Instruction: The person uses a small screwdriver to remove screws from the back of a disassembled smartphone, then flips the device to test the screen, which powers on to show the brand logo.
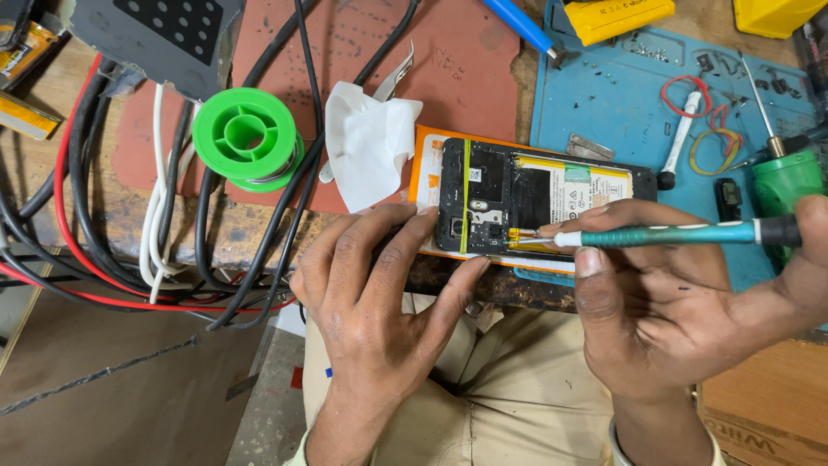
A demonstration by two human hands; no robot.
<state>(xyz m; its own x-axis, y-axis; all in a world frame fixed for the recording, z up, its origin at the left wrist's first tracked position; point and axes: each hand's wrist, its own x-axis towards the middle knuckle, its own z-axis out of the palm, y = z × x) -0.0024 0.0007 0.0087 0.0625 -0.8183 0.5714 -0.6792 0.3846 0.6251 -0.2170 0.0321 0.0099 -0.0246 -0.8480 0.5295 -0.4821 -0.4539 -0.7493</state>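
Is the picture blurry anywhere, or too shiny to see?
Head view: sharp and evenly lit on the opened phone and screwdriver; soft shadow beneath the left hand; slight sheen on the green spool; edges bend a little; no strong glare.

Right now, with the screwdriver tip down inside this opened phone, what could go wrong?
1. The screwdriver tip sits right beside the battery; a slip could gouge it.
2. The phone lies at the bench edge, steadied only by the left hand; a hard push could tip it off.
3. Loose screws lie scattered on the blue mat; the right hand could brush them away.
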